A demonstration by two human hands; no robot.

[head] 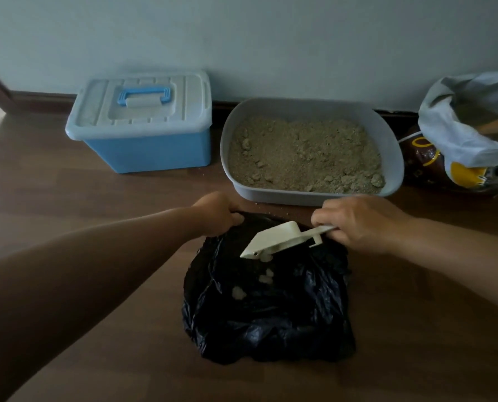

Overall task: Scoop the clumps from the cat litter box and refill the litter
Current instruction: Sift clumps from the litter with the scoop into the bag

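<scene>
A grey litter box stands against the wall, filled with tan litter that has several clumps along its near side. In front of it a black trash bag lies open on the floor. My left hand grips the bag's far left rim. My right hand holds the handle of a cream scoop, tilted down over the bag's mouth. Pale clumps lie inside the bag below the scoop's tip.
A blue storage bin with a pale lid and blue handle stands left of the litter box. An open litter sack leans at the far right by the wall. A few grains lie scattered on the wooden floor.
</scene>
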